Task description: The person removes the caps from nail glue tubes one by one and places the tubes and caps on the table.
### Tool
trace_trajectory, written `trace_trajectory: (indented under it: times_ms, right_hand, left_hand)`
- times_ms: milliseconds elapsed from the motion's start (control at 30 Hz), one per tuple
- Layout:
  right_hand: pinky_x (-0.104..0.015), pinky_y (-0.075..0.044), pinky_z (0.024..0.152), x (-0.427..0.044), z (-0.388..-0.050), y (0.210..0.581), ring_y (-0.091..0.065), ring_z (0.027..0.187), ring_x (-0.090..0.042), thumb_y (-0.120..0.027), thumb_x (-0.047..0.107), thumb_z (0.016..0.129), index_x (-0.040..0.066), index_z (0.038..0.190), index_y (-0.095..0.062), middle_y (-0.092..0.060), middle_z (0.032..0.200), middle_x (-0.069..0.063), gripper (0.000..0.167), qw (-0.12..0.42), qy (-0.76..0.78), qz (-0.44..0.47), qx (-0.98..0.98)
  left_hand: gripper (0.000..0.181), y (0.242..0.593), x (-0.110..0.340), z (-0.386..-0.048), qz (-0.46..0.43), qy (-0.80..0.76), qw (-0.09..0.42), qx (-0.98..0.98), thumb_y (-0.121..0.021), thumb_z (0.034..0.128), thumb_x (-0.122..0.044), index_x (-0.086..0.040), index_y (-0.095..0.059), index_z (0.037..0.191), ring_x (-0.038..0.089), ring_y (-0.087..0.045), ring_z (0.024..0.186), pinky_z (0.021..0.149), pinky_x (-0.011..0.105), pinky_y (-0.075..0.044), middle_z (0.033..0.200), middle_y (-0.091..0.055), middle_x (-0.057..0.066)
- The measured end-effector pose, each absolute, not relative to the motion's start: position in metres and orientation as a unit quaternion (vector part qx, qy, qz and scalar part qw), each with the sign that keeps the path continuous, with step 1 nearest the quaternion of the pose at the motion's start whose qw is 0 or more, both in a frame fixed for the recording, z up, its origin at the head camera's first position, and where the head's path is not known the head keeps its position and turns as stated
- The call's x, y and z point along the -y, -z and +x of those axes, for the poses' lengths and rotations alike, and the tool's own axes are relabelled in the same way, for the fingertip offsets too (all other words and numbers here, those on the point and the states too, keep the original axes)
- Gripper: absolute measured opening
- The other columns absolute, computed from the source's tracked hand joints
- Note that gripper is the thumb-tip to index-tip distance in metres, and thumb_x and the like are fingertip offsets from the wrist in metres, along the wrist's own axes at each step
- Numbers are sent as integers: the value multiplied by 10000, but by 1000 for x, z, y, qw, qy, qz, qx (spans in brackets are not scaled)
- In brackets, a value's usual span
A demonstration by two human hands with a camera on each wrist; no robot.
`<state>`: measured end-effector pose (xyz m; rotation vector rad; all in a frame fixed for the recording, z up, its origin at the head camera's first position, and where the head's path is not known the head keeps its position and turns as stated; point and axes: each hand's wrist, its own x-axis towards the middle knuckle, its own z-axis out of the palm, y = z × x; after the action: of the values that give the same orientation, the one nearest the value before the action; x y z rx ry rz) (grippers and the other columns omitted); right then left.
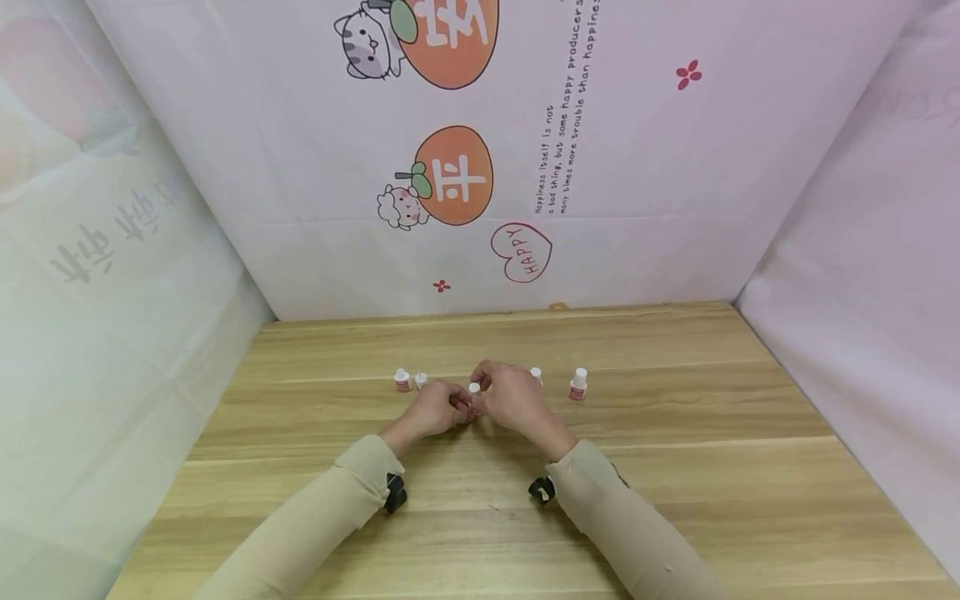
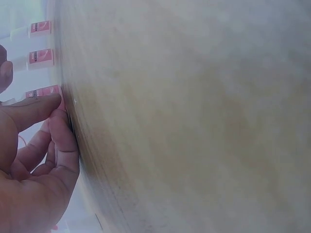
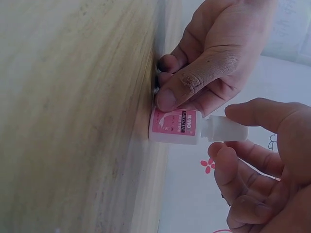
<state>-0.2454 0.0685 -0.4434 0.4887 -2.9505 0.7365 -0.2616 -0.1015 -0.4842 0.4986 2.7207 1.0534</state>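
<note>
A small nail glue bottle [image 3: 175, 127] with a pink label and white cap [image 3: 226, 129] stands on the table between both hands. My left hand [image 1: 437, 408] pinches the bottle's body low down, thumb over the label's edge, as the right wrist view shows. The fingers of my right hand [image 1: 513, 398] are bent around the white cap from either side. In the left wrist view, the left thumb and forefinger cover part of the bottle's pink label [image 2: 43, 91].
Two similar bottles stand left of the hands, one at the outer left [image 1: 402, 382]. To the right are another bottle [image 1: 536, 374], partly behind the right hand, and a farther one [image 1: 578, 386]. A printed white cloth [image 1: 337, 267] rises behind the wooden table [image 1: 480, 533].
</note>
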Motion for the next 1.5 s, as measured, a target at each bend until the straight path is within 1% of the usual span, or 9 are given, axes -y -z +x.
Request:
trace_trajectory:
  times_ms: [133,300,567,800,933,1167,1233,1367,1500]
  right_hand:
    - [-311,-485,666,-69,-245,444,-614,797,-125,-746,294,856,239,982,-687,-720,926,72,150,27,-242,155,957]
    - [-294,-480,639,-68,-245,443,-605,769,-109,-737,269,850,241,1014,-694,-725,965,72,171,33,-232,160,959]
    - [-327,-512,683,-68,-244,442,-652,843,-149,-736,254,850,239,1044,-692,-734,1009,57,200,42,-229,170,958]
    - [-310,-482,637,-69,-244,441,-623,781,-146,-707,243,854,231,1031,-696,-731,977,59,177,54,-236,170,955]
    - [-317,-482,665,-70,-244,439,-623,780,-152,-695,239,868,218,1036,-698,-731,970,50,169,65,-241,173,953]
    - [-303,-453,645,-72,-246,438,-582,726,-143,-683,252,873,215,1057,-692,-728,963,39,188,80,-259,167,948]
    - [-305,-456,655,-73,-246,438,-584,732,-143,-677,253,875,211,1057,-695,-725,962,38,188,84,-263,167,947]
    - [-316,-457,679,-74,-246,437,-587,753,-146,-666,268,887,211,1035,-696,-712,945,42,161,86,-271,165,944]
    - [-312,-435,683,-75,-246,436,-554,720,-131,-674,281,890,213,998,-690,-698,916,44,129,89,-276,164,943]
  left_hand:
    - [127,484,102,-262,169,-351,88,-917,-686,816,14,-38,-743,917,64,-566,637,578,187,-459,784,-721,38]
    - [95,485,102,-262,165,-359,100,-913,-712,832,-10,-46,-737,916,68,-576,654,591,195,-471,791,-719,31]
    - [73,485,102,-261,166,-360,97,-913,-742,826,-27,-48,-737,897,64,-571,656,611,194,-471,784,-723,33]
    - [71,485,102,-261,167,-362,99,-912,-744,829,-31,-54,-737,896,68,-582,670,614,198,-478,794,-726,34]
    - [80,485,102,-261,167,-363,99,-912,-744,822,-27,-60,-742,894,73,-591,689,636,207,-483,800,-729,30]
    - [80,484,102,-260,166,-363,97,-912,-781,823,-69,-54,-747,894,81,-596,713,645,223,-482,806,-734,26]
    - [87,483,102,-260,163,-367,100,-910,-788,824,-75,-51,-749,898,82,-596,712,638,220,-479,808,-737,30]
    - [90,482,103,-260,167,-374,103,-906,-780,825,-53,-42,-752,910,74,-594,712,630,211,-473,832,-751,48]
    - [97,482,105,-260,172,-381,104,-902,-764,820,-25,-35,-752,916,64,-600,698,610,207,-480,854,-766,67]
